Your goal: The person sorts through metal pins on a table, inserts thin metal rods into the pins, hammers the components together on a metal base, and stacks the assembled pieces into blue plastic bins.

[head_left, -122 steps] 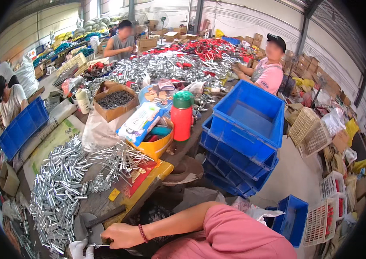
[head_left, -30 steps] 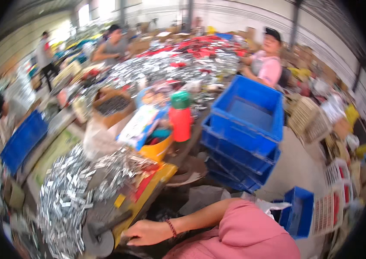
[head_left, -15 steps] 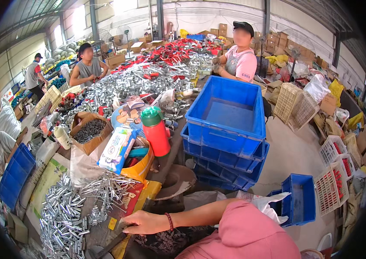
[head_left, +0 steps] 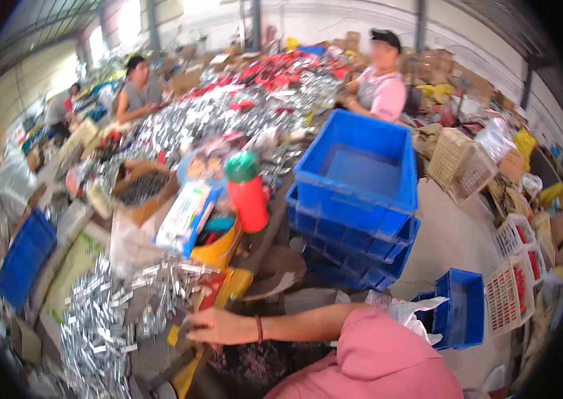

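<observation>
My right hand (head_left: 214,326) reaches left from a pink sleeve and lies at the near edge of the work table (head_left: 162,352). A dark band sits on its wrist. Its fingertips touch the edge of a heap of small shiny metal pieces (head_left: 105,312). Motion blur hides whether the fingers hold a piece. A yellow strip (head_left: 231,287) lies just beyond the hand. My left hand is out of view.
A stack of blue crates (head_left: 354,199) stands right of the table, with a smaller blue crate (head_left: 459,316) on the floor. A red bottle with a green cap (head_left: 247,193), an orange tub (head_left: 218,249) and a box of dark parts (head_left: 140,189) sit on the table. Several other people work around it.
The view has swung and tilted, so the blue crates now look nearer and more central. My right hand stays at the table edge beside the metal pieces.
</observation>
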A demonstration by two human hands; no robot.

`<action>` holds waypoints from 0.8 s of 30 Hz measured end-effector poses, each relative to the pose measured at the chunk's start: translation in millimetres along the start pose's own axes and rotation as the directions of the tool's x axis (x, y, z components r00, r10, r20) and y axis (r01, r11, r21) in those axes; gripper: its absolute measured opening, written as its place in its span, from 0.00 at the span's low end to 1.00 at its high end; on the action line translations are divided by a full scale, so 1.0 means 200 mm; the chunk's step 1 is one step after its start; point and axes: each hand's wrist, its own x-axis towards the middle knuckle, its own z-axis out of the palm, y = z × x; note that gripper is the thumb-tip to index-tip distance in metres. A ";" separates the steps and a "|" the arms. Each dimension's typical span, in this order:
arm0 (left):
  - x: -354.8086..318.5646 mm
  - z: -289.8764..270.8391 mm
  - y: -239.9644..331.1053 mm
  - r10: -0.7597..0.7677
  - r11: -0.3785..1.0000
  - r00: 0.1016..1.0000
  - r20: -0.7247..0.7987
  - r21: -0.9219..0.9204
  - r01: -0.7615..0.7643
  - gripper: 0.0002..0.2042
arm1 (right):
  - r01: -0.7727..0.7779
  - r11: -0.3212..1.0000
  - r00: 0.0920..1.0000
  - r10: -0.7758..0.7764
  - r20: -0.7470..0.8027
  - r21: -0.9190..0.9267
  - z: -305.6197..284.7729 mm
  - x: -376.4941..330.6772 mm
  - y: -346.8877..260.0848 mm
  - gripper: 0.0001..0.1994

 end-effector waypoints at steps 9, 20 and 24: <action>-0.02 0.01 0.02 -0.016 0.979 0.996 0.083 -0.199 0.033 0.06 | -0.213 0.968 0.972 0.223 -0.067 0.132 -0.09 -0.13 -0.11 0.13; 0.05 0.04 0.52 -0.072 0.902 0.996 -0.054 -0.431 0.042 0.08 | 0.031 0.474 0.952 -0.284 -0.119 -0.880 -0.16 0.09 -0.20 0.17; 0.09 0.12 0.77 0.103 0.870 0.994 -0.045 -0.479 -0.112 0.08 | -0.063 0.353 0.997 -0.028 -0.078 -0.933 -0.09 0.15 -0.10 0.22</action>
